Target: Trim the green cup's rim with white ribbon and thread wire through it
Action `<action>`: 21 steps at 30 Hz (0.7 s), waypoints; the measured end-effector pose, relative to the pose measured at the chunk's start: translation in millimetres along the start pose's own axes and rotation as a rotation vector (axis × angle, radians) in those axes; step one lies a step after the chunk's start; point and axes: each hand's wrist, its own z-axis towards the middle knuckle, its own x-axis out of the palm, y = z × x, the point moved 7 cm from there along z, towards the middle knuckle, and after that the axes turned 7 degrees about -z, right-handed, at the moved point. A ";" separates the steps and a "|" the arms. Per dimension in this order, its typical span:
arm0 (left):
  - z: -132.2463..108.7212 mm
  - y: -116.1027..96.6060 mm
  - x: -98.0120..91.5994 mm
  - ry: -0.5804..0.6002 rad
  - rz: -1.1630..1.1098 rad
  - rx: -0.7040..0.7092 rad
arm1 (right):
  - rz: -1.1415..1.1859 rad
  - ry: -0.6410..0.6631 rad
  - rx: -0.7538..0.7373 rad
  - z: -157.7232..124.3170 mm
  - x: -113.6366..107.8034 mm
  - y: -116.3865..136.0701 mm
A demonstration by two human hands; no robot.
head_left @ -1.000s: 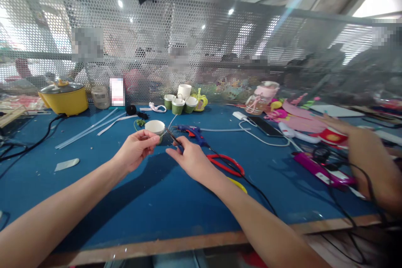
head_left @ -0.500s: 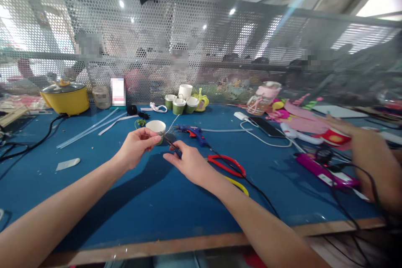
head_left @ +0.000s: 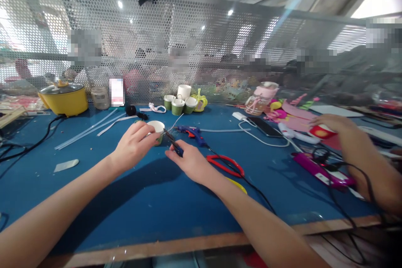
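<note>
On the bench point(head_left: 150, 205), one yellow pot point(head_left: 64, 101) stands far left. The left hand point(head_left: 133, 146) grasps one white-rimmed cup point(head_left: 158, 126) near the middle; the right hand point(head_left: 191, 158) grips one dark-tipped tool point(head_left: 171, 138) beside it. Four more cups point(head_left: 178, 109) stand behind, then one glue gun point(head_left: 196, 135).

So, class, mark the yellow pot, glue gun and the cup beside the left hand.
Yellow pot point(head_left: 69, 102), head view: outer wall.
Glue gun point(head_left: 196, 132), head view: blue body.
Cup point(head_left: 157, 126), head view: inner wall.
</note>
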 end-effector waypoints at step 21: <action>-41.8 22.7 62.5 -0.132 -1.714 -1.479 | -0.095 -0.089 -0.012 -1.5 -0.3 3.0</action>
